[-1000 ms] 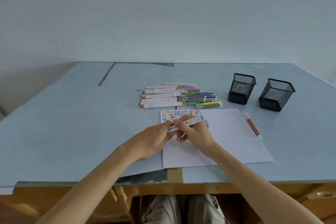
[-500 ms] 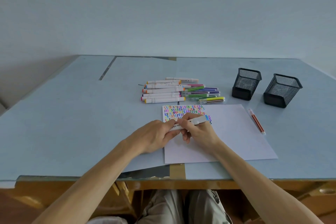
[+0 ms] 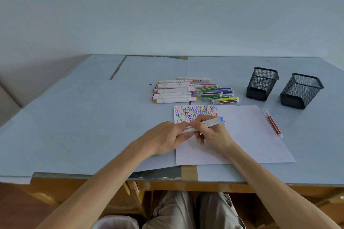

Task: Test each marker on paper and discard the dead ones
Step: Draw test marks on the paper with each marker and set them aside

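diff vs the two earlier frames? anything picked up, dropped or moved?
Almost nothing. The left hand and right hand still grip the same white marker over the paper, blue end toward the right; no cap visibly comes off. Only the camera shifts slightly. The marker pile, the red marker beside the sheet and both mesh cups stay put.

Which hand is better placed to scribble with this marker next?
Right. The right hand grips the white marker over the paper, beside the squiggles; the left hand only pinches its near end.
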